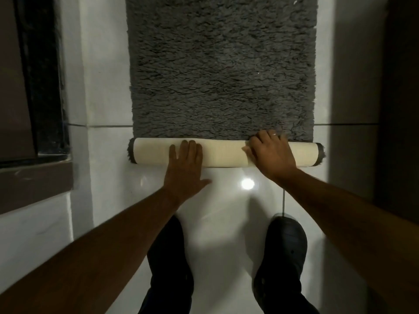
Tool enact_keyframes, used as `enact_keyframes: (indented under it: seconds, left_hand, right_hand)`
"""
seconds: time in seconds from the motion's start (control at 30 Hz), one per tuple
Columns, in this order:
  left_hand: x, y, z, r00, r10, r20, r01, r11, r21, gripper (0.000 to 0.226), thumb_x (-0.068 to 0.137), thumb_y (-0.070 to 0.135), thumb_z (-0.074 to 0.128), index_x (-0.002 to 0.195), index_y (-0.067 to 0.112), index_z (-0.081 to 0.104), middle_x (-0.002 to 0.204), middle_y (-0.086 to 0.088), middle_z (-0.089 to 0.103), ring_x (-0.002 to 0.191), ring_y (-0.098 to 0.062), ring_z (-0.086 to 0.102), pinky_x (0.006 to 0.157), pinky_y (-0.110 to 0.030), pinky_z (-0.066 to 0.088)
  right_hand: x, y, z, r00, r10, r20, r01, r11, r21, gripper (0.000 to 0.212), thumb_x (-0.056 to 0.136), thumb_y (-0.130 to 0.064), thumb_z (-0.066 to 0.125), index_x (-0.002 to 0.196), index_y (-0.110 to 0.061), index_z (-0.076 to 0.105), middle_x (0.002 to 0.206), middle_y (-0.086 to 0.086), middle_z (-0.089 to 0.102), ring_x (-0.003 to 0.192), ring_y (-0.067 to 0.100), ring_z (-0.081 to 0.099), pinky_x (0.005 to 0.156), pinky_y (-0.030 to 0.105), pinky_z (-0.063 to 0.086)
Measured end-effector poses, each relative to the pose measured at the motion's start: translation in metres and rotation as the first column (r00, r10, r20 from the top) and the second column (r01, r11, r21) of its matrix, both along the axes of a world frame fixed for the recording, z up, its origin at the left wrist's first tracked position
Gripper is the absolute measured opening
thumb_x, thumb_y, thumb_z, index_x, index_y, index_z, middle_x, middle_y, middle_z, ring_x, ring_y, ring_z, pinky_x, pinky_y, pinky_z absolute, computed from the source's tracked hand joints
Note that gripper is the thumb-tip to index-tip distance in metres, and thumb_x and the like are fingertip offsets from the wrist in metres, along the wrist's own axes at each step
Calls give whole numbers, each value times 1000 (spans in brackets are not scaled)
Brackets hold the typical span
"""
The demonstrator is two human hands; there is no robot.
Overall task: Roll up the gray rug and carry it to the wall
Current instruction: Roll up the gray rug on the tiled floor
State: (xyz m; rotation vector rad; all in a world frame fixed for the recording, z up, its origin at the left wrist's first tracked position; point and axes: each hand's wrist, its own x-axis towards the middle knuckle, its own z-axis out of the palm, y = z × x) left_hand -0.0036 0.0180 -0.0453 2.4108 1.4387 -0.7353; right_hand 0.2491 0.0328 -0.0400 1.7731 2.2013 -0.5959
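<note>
Hands flat, fingers spread, on gray rug's cream roll; right hand perhaps curled, left hand gripping nothing.

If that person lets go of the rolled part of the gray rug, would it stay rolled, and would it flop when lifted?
The rolled part is a thin, loose tube under the left hand and right hand, so it would probably spring open a little. The shaggy gray rug looks soft, so it would likely sag when lifted. On the glossy floor it may slide.
</note>
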Motion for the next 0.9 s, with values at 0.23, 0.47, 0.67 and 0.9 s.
enact_keyframes:
  seconds: [0.23,0.47,0.67,0.9]
  left_hand:
    - [-10,25,-3,993,-52,104,44,996,73,50,89,31,65,130,4,52,127,-19,60,113,-38,55,87,-51,44]
    - [-25,13,17,946,115,302,-47,974,-223,40,94,36,60,123,9,59,112,-18,70,100,-35,63,88,-44,47]
    - [-16,52,17,878,335,342,-251,931,-266,42,92,34,63,123,9,50,118,-18,59,99,-35,60,84,-44,47]
    - [1,30,2,980,39,196,-69,987,149,66,87,61,53,120,4,54,121,-19,57,110,-37,51,92,-51,40]
  right_hand:
    - [9,-7,-2,992,123,-4,-123,992,-4,64,78,-40,75,129,-13,48,122,16,61,109,36,56,91,51,44]
    - [17,0,18,970,-43,-239,-74,884,-461,46,88,-42,66,127,-22,53,113,9,67,100,25,62,86,40,51]
    - [3,-10,15,992,-38,-122,37,999,-11,37,89,-32,65,119,-14,53,122,15,57,109,36,54,92,52,44]
    - [-5,-7,7,994,85,71,-85,996,-5,92,75,-60,68,142,-6,37,147,20,39,131,39,38,109,63,26]
